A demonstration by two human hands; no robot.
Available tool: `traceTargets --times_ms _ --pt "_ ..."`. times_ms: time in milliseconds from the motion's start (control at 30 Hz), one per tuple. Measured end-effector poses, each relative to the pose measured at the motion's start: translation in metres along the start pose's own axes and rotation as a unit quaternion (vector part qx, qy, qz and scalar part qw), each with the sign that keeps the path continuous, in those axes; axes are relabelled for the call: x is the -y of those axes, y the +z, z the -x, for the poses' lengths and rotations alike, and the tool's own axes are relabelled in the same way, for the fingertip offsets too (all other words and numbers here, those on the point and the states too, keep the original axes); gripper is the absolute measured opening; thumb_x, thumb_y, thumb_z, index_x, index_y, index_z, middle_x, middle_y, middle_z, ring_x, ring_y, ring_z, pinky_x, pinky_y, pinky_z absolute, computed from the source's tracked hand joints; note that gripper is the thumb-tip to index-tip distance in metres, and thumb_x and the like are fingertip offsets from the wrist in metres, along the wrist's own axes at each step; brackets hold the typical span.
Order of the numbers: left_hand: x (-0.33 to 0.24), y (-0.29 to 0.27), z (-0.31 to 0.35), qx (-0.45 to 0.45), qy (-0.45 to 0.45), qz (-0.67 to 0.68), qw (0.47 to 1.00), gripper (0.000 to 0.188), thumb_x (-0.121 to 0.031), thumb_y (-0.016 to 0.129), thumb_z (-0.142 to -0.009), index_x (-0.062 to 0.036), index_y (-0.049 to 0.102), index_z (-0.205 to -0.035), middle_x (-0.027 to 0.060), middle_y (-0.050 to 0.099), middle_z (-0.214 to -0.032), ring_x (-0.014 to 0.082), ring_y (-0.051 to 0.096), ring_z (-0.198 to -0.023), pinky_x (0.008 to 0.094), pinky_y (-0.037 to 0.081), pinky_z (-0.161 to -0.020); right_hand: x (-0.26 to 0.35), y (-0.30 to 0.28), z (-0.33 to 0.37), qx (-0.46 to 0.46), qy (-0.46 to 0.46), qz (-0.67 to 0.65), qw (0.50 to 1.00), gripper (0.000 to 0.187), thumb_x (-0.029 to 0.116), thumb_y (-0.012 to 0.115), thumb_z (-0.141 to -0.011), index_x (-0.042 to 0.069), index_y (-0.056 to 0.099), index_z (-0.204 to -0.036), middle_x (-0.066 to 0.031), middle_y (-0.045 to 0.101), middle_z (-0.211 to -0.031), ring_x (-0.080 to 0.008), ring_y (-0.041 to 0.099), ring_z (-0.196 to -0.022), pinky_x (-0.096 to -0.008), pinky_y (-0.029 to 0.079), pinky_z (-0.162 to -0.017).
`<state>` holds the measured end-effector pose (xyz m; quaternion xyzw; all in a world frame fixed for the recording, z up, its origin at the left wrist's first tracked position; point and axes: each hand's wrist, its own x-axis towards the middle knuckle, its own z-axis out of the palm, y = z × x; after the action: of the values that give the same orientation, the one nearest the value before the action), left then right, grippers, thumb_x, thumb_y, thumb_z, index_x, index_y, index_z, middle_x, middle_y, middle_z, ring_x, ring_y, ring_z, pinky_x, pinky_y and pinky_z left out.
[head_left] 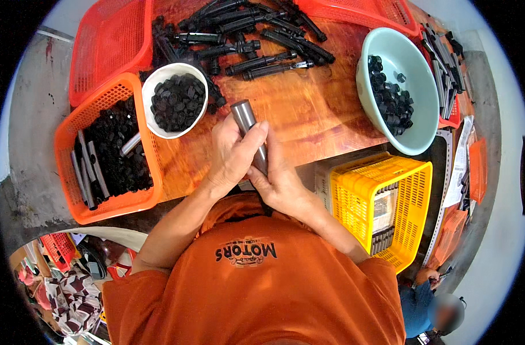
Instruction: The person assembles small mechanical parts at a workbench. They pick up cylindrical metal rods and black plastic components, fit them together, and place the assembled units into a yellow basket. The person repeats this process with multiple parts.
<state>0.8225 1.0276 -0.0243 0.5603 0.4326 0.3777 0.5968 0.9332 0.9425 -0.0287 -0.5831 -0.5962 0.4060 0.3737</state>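
Both my hands are closed around a smooth grey metal tube (244,117), in front of my body at the table's near edge. My left hand (229,154) wraps it from the left side. From the right, my right hand (282,181) grips the lower part, and a thumb lies along the tube. The upper end points away from me, tilted slightly left; the lower end is hidden by my fingers. Nearest to my left hand is a white bowl (176,134) full of small black plastic pieces. Beyond the hands lies a pile of black tubular parts (274,40).
An orange basket (115,211) on the left holds black parts and several metal tubes. Red baskets (110,43) stand behind. At right are a pale blue bowl (420,100) with black pieces and a yellow crate (351,215) of tubes. Another person (417,310) sits at lower right.
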Motion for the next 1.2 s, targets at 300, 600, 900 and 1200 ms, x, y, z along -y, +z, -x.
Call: traceTargets --times_ms 300,600,900,1200 --pt "0.008 -0.004 0.001 0.105 -0.03 0.041 0.993 0.035 -0.032 0.07 -0.085 -0.0022 0.053 -0.094 0.0026 0.056 -0.085 0.0077 0.051 -0.076 0.026 0.043 -0.063 0.005 -0.005 0.001 -0.042 0.072 0.039 0.996 0.087 0.011 0.061 -0.088 -0.007 -0.004 -0.142 -0.0301 0.061 -0.095 -0.0425 0.065 -0.086 -0.0432 0.052 -0.072" --pt "0.016 -0.003 0.012 0.076 -0.093 0.157 0.98 0.02 -0.025 0.059 -0.092 -0.005 0.055 -0.091 -0.0024 0.053 -0.082 0.0057 0.049 -0.074 0.0223 0.041 -0.064 0.006 -0.004 0.002 -0.042 0.047 0.034 0.997 0.079 0.006 0.063 -0.085 -0.007 0.009 -0.142 -0.0291 0.06 -0.098 -0.0431 0.064 -0.087 -0.043 0.051 -0.072" --pt "0.011 0.001 0.014 0.035 0.011 -0.045 0.998 0.017 -0.017 0.062 -0.085 -0.0008 0.057 -0.083 0.0024 0.054 -0.065 0.0093 0.051 -0.058 0.0273 0.042 -0.051 0.001 0.001 0.006 -0.029 0.024 -0.048 0.998 0.07 0.005 0.06 -0.086 -0.007 0.017 -0.141 -0.0312 0.059 -0.095 -0.0454 0.063 -0.086 -0.045 0.05 -0.072" --pt "0.012 0.015 0.011 0.012 -0.132 0.149 0.98 0.02 -0.027 0.057 -0.092 -0.0074 0.053 -0.088 -0.0003 0.055 -0.07 0.0082 0.052 -0.06 0.0237 0.044 -0.056 0.021 -0.073 0.013 0.083 0.072 -0.004 0.994 0.06 0.028 0.06 -0.091 -0.003 0.037 -0.137 -0.0176 0.064 -0.091 -0.0297 0.064 -0.084 -0.0367 0.05 -0.073"
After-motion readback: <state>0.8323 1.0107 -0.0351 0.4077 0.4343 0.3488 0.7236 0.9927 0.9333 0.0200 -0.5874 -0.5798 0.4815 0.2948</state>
